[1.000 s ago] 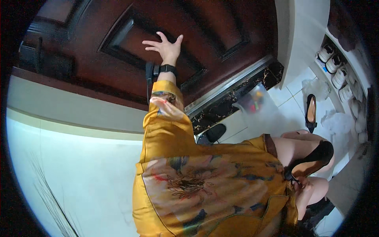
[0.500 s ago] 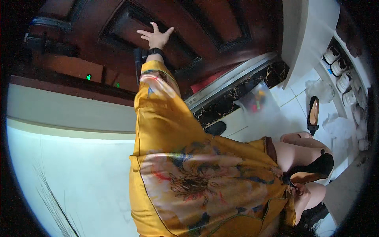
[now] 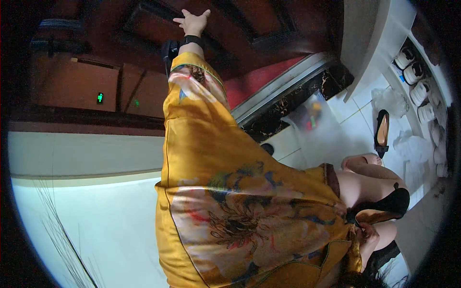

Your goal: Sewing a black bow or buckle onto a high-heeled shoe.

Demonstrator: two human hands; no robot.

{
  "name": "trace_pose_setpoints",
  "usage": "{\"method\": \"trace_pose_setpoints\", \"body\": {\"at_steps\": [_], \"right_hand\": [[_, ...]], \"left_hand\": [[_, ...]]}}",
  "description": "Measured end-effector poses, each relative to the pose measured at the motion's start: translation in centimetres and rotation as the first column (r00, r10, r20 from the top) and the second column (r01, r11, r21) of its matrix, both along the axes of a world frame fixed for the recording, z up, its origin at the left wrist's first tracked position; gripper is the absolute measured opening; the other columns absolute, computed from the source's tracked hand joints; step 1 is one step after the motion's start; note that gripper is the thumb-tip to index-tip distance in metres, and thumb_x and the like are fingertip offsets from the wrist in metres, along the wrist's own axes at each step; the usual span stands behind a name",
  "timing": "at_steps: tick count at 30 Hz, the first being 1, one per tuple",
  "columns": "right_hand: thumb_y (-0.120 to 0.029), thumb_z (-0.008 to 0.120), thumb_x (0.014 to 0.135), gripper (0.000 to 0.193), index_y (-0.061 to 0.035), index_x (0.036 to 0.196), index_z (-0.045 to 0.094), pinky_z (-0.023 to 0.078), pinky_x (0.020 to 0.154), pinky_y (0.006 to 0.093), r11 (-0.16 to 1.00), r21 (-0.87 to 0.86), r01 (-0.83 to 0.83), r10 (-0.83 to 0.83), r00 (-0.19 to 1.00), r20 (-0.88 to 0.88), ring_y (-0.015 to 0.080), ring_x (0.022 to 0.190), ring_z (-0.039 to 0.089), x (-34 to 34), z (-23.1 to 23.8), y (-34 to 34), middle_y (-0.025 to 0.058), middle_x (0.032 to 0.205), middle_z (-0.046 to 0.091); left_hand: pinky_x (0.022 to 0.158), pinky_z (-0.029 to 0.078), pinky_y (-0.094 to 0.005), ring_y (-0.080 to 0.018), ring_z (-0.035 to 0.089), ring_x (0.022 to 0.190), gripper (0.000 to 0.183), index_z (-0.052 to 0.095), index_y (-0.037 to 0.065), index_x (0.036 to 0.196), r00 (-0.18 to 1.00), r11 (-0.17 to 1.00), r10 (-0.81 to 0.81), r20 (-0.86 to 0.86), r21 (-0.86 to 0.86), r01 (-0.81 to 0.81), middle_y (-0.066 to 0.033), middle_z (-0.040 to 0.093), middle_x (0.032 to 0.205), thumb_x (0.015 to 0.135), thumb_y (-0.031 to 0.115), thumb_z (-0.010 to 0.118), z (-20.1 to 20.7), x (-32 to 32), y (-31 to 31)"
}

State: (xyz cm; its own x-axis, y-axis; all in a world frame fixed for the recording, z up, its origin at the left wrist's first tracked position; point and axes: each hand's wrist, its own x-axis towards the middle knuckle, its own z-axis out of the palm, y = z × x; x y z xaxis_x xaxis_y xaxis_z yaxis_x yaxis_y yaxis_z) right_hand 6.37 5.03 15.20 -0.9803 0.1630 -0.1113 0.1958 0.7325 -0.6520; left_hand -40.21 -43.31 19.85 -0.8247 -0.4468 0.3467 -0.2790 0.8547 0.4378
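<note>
My left hand (image 3: 194,23) reaches far out with its fingers spread, against or very near the dark red-brown panelled door (image 3: 269,24). A black band circles that wrist. Lower right, my right hand (image 3: 369,234) is closed on a black flat shoe (image 3: 397,204), whose tan lining shows, beside my bare legs. Its matching black shoe with a bow (image 3: 382,130) lies on the tiled floor, close to my bare foot (image 3: 360,162).
A metal door sill (image 3: 283,89) edges black marbled stone, with a red mat (image 3: 259,79) beyond. Right of the tiles, a rack (image 3: 427,139) holds several white shoes. Clear plastic bags (image 3: 410,146) lie near it. A green-lit sign (image 3: 100,98) shows past the doorway. Thin dry stems (image 3: 72,245) stand lower left.
The door has swung further outward, showing more red mat and the space past the frame. My left hand has gone further out with it. My right hand still holds the shoe.
</note>
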Motion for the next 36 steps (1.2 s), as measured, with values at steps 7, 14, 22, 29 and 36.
{"method": "trace_pose_setpoints", "body": {"at_steps": [7,14,22,29,36], "right_hand": [[0.001,0.060,0.067,0.012,0.0058,0.079,0.061,0.047,0.056,0.0317,0.992,-0.064,0.107,-0.100,0.988,0.114,0.0253,0.059,0.058,3.0,-5.5,4.2,0.0172,0.071,0.060],[0.003,0.062,0.065,0.016,0.0004,0.081,0.063,0.045,0.053,0.0328,0.999,0.010,-0.036,0.036,0.999,-0.014,0.0268,0.057,0.058,1.5,-2.5,2.1,0.0147,0.072,0.061],[0.005,0.062,0.063,0.018,-0.0001,0.081,0.063,0.046,0.056,0.0350,0.999,0.029,0.015,-0.013,0.998,-0.069,0.0287,0.061,0.059,1.9,-1.7,1.8,0.0157,0.072,0.061],[0.006,0.062,0.063,0.019,0.0000,0.081,0.063,0.046,0.059,0.0355,0.999,0.038,0.021,-0.017,0.995,-0.094,0.0301,0.064,0.060,3.2,-2.8,2.7,0.0168,0.072,0.061],[0.006,0.062,0.062,0.019,0.0001,0.080,0.063,0.046,0.060,0.0356,0.998,0.048,0.027,-0.023,0.995,-0.093,0.0309,0.065,0.060,3.8,-4.2,3.5,0.0174,0.073,0.061]], "left_hand": [[0.104,0.024,-0.0468,-0.0500,0.016,0.127,0.102,0.010,0.001,0.138,0.999,0.999,0.040,-0.021,0.018,-0.040,-0.0365,-0.005,0.137,0.068,0.046,0.070,-1.2,-0.7,-0.4],[0.104,0.025,-0.0460,-0.0496,0.017,0.126,0.099,0.011,-0.001,0.137,0.999,1.000,0.029,-0.033,0.010,-0.029,-0.0372,-0.001,0.137,0.070,0.043,0.069,-1.0,0.5,1.1],[0.104,0.025,-0.0459,-0.0491,0.019,0.126,0.098,0.014,-0.002,0.136,0.996,0.998,0.061,-0.072,0.000,-0.062,-0.0369,0.001,0.137,0.069,0.042,0.070,1.0,0.3,2.0],[0.105,0.022,-0.0437,-0.0476,0.017,0.128,0.096,0.015,-0.002,0.135,0.990,0.995,0.098,-0.098,0.032,-0.096,-0.0348,0.005,0.138,0.069,0.041,0.070,3.2,2.6,1.8],[0.105,0.024,-0.0400,-0.0434,0.023,0.127,0.090,0.022,-0.004,0.133,0.988,0.983,0.126,-0.084,0.147,-0.112,-0.0314,0.016,0.138,0.069,0.037,0.071,0.7,5.1,1.5]]}}
